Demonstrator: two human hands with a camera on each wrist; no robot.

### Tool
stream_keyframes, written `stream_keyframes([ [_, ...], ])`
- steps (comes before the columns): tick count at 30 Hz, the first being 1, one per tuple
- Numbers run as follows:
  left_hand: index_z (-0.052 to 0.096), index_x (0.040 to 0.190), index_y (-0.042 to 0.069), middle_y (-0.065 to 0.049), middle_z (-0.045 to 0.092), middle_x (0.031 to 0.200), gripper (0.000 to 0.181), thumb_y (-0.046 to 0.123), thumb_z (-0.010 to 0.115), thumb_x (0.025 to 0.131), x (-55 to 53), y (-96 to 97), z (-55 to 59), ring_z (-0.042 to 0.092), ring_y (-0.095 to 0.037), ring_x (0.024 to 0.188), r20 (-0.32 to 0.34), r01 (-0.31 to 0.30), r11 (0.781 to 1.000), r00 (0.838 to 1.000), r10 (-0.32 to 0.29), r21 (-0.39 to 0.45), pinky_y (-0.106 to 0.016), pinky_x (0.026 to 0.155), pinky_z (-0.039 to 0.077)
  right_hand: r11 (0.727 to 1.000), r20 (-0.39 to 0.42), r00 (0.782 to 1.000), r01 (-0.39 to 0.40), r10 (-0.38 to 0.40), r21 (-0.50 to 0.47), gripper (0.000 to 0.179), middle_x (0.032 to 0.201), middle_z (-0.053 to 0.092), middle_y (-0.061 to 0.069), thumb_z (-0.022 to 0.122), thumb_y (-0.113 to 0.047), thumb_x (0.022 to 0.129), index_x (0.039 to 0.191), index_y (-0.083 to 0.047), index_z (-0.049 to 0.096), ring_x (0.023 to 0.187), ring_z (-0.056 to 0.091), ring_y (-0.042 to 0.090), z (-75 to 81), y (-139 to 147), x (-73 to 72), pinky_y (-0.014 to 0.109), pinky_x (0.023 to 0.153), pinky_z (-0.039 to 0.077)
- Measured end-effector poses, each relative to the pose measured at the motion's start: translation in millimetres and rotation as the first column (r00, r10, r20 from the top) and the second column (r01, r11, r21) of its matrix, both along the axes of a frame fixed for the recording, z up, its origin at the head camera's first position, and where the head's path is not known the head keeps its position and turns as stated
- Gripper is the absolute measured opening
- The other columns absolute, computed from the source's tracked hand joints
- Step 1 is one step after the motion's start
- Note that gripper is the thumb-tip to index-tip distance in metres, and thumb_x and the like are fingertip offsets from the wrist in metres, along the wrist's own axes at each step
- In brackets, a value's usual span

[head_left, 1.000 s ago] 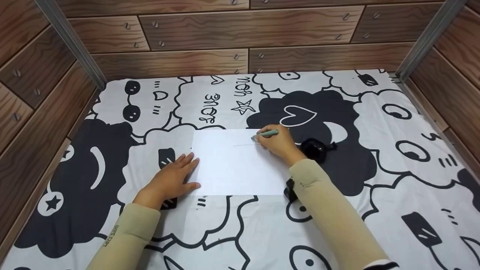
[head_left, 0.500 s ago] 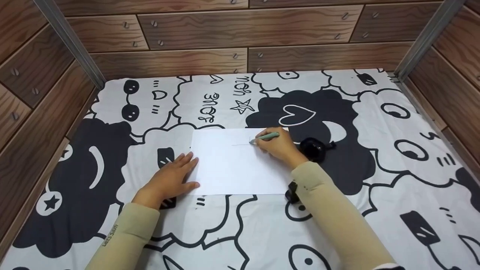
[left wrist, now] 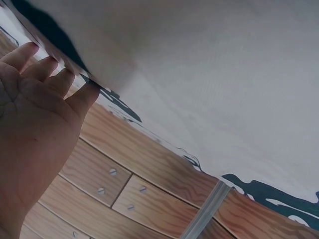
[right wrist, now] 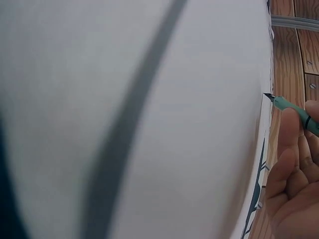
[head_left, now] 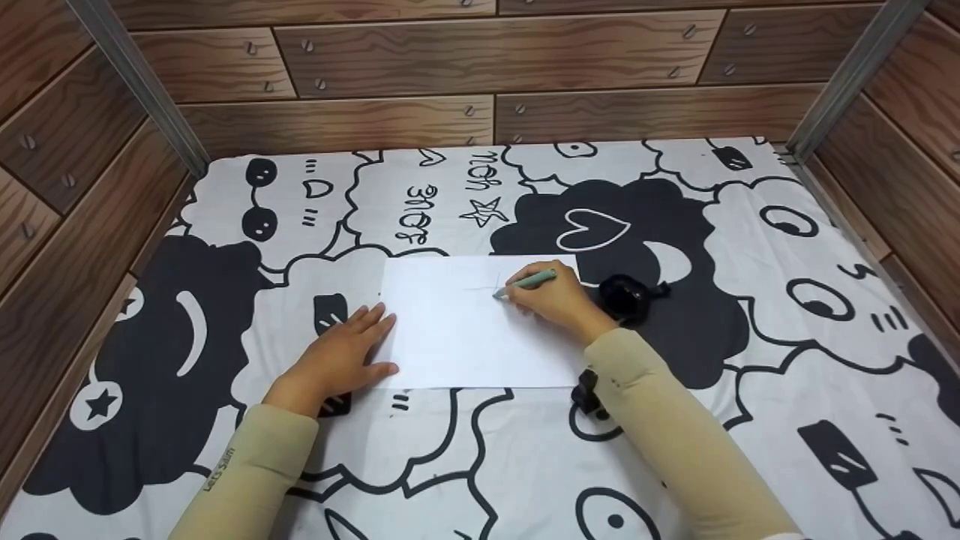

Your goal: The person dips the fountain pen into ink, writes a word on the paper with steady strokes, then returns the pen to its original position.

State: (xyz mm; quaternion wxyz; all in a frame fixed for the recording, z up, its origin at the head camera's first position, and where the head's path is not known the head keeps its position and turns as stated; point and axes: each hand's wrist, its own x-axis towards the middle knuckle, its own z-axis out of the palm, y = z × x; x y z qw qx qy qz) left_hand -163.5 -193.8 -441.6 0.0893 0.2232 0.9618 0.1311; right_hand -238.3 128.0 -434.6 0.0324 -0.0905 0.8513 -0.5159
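Note:
A white sheet of paper [head_left: 465, 345] lies flat on the patterned cloth in the head view. My right hand [head_left: 553, 296] pinches a green fountain pen [head_left: 537, 279], its nib at the upper right part of the sheet. Faint thin lines [head_left: 480, 288], one across and one running down, show beside the nib. In the right wrist view the dark nib of the fountain pen [right wrist: 281, 102] points left, fingers curled round the barrel. My left hand [head_left: 341, 356] rests with spread fingers at the paper's left edge; these fingers look straight in the left wrist view.
A round glossy black object [head_left: 624, 298] with a small knob stands right of my right wrist. Another small black object [head_left: 585, 391] sits by the paper's lower right corner, partly behind the sleeve. Black-and-white cloth [head_left: 420, 450] covers the surface, with wood-look walls [head_left: 390, 60] around it.
My right hand has moved the fountain pen slightly down and left over the paper, and a short downward line now crosses the faint horizontal one. The left hand has stayed in place.

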Motion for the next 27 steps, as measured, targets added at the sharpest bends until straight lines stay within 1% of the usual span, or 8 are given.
stream_keyframes([
  [5,0.035,0.148,0.007,-0.014,0.026,0.154,0.072,0.040,0.063,0.090,-0.2,0.2,0.3,0.020,-0.037,0.140,0.004,-0.006,1.000,1.000,0.006,0.004,-0.055,0.109,0.024,1.000,0.028,0.999,-0.028,0.028,0.005,0.008,0.060,0.065,0.002,0.073,-0.012,0.080,0.085,-0.006,0.075,0.051,0.058,0.013,1.2,-3,2.9,0.020,0.044,0.043],
  [9,0.036,0.147,0.006,-0.014,0.026,0.154,0.072,0.040,0.064,0.090,-0.1,0.1,0.3,0.020,-0.037,0.140,0.000,-0.005,1.000,1.000,0.005,0.007,-0.055,0.109,0.025,0.998,0.027,0.998,-0.061,0.061,-0.014,0.007,0.060,0.065,0.005,0.072,-0.010,0.080,0.084,-0.005,0.075,0.051,0.058,0.015,0.8,-4,4.8,0.019,0.044,0.042],
  [14,0.036,0.147,0.005,-0.015,0.027,0.153,0.071,0.039,0.064,0.090,0.3,0.2,0.6,0.021,-0.037,0.140,-0.005,0.000,1.000,1.000,0.000,0.013,-0.056,0.108,0.025,0.995,0.038,0.994,-0.097,0.098,-0.030,0.007,0.060,0.065,0.007,0.073,-0.010,0.081,0.085,-0.004,0.074,0.048,0.055,0.010,0.3,-5,7.4,0.020,0.043,0.043],
  [19,0.035,0.147,0.006,-0.015,0.026,0.153,0.072,0.039,0.063,0.090,0.4,0.4,0.5,0.020,-0.037,0.140,0.004,-0.001,1.000,1.000,0.001,0.012,-0.055,0.109,0.024,0.990,0.059,0.989,-0.134,0.137,-0.043,0.007,0.062,0.065,0.005,0.073,-0.010,0.081,0.085,-0.003,0.074,0.049,0.055,0.011,1.3,-7,10.7,0.021,0.043,0.043],
  [27,0.035,0.148,0.006,-0.014,0.025,0.154,0.072,0.038,0.063,0.090,1.2,1.2,1.8,0.019,-0.036,0.140,0.020,-0.011,1.000,1.000,0.011,0.013,-0.056,0.109,0.023,0.977,0.059,0.977,-0.203,0.207,-0.061,0.007,0.065,0.067,0.007,0.072,-0.006,0.082,0.086,-0.001,0.074,0.053,0.057,0.009,3.5,-13,16.0,0.019,0.046,0.043],
])
